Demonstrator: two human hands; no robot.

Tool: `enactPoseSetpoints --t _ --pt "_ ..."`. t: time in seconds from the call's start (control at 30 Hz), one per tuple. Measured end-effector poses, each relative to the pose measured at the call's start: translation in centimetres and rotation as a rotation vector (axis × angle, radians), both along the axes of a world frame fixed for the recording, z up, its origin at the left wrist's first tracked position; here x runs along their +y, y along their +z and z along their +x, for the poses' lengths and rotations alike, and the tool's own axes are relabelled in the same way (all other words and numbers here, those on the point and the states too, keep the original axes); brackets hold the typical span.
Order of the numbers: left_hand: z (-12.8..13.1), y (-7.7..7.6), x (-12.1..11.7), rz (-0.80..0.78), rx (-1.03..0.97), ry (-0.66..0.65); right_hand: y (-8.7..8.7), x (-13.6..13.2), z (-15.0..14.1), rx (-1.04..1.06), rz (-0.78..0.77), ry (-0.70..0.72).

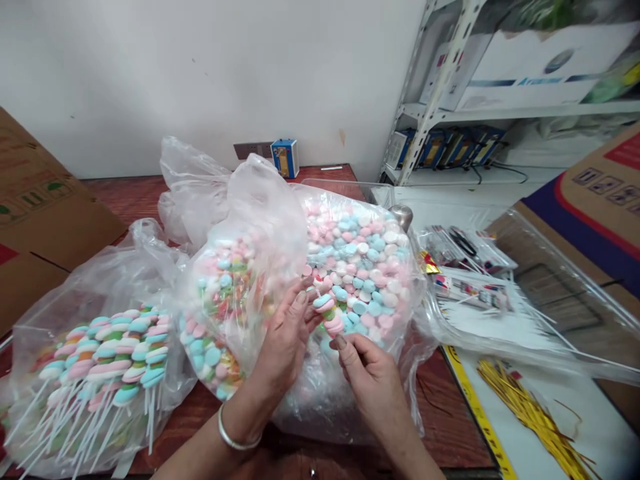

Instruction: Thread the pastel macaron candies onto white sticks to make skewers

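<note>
Between my hands is a marshmallow skewer (329, 315) with blue, yellow-green and pink pieces stacked on it. My right hand (367, 367) pinches its lower end between thumb and fingers. The fingers of my left hand (286, 327) are drawn together at the skewer's upper end, some of them behind the sweets; what lies in their pinch is too small to make out. Below and behind both hands, an open clear plastic bag (350, 200) holds loose pink, blue and white marshmallows (373, 257). More marshmallows and orange-green gummies (227, 293) fill the bag's left part, under crumpled plastic.
At left, finished-looking marshmallow skewers (107, 360) lie on a plastic bag, sticks forward. A clear tray (440, 327) with white sticks (493, 317) stands right, near gold twist ties (530, 407). Cardboard boxes (45, 200) flank the table; a metal shelf (430, 113) rises behind.
</note>
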State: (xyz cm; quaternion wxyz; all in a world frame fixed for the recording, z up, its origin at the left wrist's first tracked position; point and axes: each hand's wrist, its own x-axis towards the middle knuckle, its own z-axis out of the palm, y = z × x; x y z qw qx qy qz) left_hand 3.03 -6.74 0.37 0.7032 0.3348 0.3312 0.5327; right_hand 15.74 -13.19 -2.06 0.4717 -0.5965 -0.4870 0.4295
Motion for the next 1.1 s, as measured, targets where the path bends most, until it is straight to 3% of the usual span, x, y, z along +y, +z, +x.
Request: enactPoseSetpoints --t 0.17,0.4,0.6,0.73,0.83,1.0,1.1 --pt "1.5 1.1 0.2 -0.149 -0.163 -0.039 1.0 -1.1 -0.3 -0.212 0.151 0.048" --pt "2.0 0.4 -0.8 -0.106 -0.185 0.023 -0.5 -1.8 -1.1 -0.379 0.210 0.002" --pt "2.3 -0.3 -1.5 -0.110 -0.173 0.014 0.1 -0.9 -2.4 -0.355 0.272 0.007" --pt "1.3 -0.1 -0.4 -0.102 -0.070 0.042 0.5 0.1 -2.2 -0.310 0.221 0.013" --pt "-1.0 -0.1 1.3 0.040 0.202 0.175 0.6 0.8 -1.1 -0.283 0.161 -0.069" --pt "-6.6 -0.7 2.8 0.451 1.138 0.469 -0.2 1.5 0.3 -0.315 0.031 -0.003" --pt "-9.1 -1.3 2.7 0.567 1.558 0.517 -0.9 1.6 0.2 -0.391 -0.019 0.071"
